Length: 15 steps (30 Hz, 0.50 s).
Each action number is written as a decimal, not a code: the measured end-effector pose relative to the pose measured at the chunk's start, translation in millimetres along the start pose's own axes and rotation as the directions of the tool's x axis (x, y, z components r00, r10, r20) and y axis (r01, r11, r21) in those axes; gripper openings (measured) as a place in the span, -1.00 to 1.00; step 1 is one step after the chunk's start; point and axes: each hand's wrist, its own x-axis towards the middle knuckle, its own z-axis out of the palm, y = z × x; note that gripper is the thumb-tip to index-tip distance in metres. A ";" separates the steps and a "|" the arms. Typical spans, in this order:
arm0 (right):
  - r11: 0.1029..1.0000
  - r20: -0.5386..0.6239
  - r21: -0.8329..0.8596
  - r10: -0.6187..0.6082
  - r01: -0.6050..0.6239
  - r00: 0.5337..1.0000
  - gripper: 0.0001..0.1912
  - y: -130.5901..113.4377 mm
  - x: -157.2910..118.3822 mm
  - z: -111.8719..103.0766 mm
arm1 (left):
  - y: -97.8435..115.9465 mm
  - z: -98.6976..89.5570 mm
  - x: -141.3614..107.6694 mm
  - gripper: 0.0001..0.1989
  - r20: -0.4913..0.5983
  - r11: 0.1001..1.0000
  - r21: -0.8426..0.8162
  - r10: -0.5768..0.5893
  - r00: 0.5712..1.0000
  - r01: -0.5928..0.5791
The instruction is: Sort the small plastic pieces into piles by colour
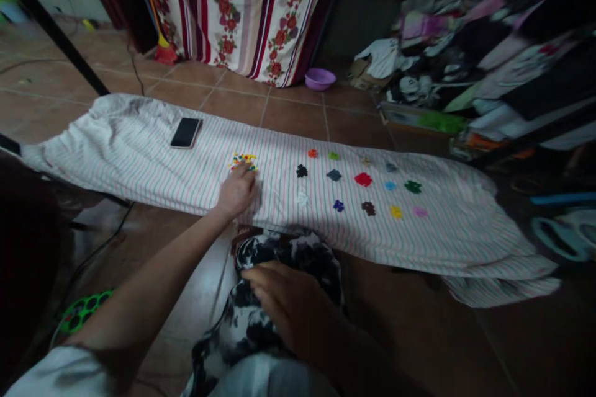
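Observation:
My left hand reaches down to a small mixed heap of red, yellow, green and white pieces on the striped cloth. Its fingers are curled together at the heap's near edge; what they pinch, if anything, is hidden. Over my lap hovers my right hand, dim and slightly blurred, with fingers loosely stretched and nothing visible in them. Right of the heap lie several small single-colour piles, among them a black pile, a red pile, a white pile and a dark green pile.
A phone lies on the cloth left of the heap. Beyond the cloth are a purple basin, a floral curtain and a red broom head. Clothes and shoes are heaped at the right.

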 end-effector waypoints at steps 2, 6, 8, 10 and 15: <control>0.999 -0.004 -0.032 0.031 -0.032 0.999 -0.67 19.7 6.9 -1.1 | -39.1 7.3 -10.2 -0.65 -0.134 0.971 0.080 -0.212 0.968 0.224; 0.995 -0.021 -0.016 0.093 -0.093 0.995 -0.65 68.5 24.6 13.0 | -83.5 27.5 -14.3 -0.50 -0.125 0.928 0.184 -0.303 0.945 0.323; 0.993 -0.053 -0.005 0.121 -0.121 0.991 -0.64 90.6 41.0 22.0 | -88.1 39.5 -10.4 -0.45 -0.145 0.883 0.196 -0.405 0.903 0.427; 0.987 -0.095 -0.006 0.161 -0.162 0.982 -0.63 109.7 63.5 28.8 | -86.2 51.2 -6.9 -0.42 -0.154 0.848 0.209 -0.463 0.873 0.487; 0.960 -0.202 -0.081 0.248 -0.268 0.948 -0.64 144.4 131.0 31.2 | -78.9 63.4 -7.1 -0.42 -0.231 0.817 0.187 -0.504 0.832 0.546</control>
